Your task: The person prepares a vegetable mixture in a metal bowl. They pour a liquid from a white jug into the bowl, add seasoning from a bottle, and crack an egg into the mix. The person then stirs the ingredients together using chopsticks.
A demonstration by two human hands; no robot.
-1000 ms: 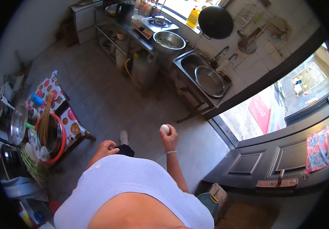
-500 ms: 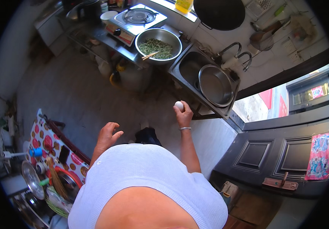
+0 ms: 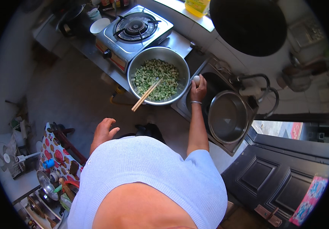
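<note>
Kitchen corner seen from above: grey floor, steel table running along the wall, dark panelled door at 4 o'clock.

Item one: our right hand, fingers closed around a white egg, which sits at the fingertips. We hold it at the right rim of the big steel bowl, just over the edge of the sink; a thin bangle circles the wrist.

Item two: our left hand, fingers loosely spread and holding nothing, hanging over the floor at 8 o'clock from the bowl, well apart from it.

Item three: large steel bowl, filled with chopped green vegetables. A pair of wooden chopsticks leans in it, tips in the greens, ends jutting past the rim toward 7 o'clock.

Item four: sink at 3 o'clock from the bowl, with an empty steel basin resting in it and a tap at its far side.

Item five: single-burner gas stove at 11 o'clock from the bowl, just beside it; a white cup and a dark kettle further left.

Item six: black pan hanging on the wall at 1 o'clock; yellow bottle on the ledge.

Item seven: patterned low table at 8 o'clock, with pots and utensils crowded beside it.
</note>
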